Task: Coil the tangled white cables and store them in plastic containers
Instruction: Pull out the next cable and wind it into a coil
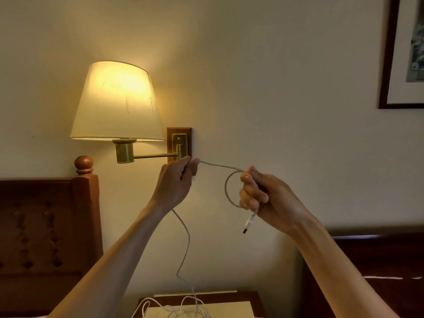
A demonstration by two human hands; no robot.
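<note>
Both hands are raised in front of a cream wall. The left hand (177,180) has its fingers curled round a white cable (226,187), which leaves the top of the fist and runs right to the right hand (263,196). There the cable forms one small loop, and the right grip closes on it where the loop crosses, thumb on top and fingers folded beneath. The cable's short free end hangs below the right hand, ending in a white plug (248,223) with a dark tip. From under the left wrist the rest of the cable drops in a loose wavy line to a tangle of white cables (174,308) lying on the desk (250,297) at the bottom edge. A lit wall lamp (117,102) on a brass arm hangs just left of the left hand, above a wooden headboard (46,226). A framed picture (401,53) hangs at the upper right.
</note>
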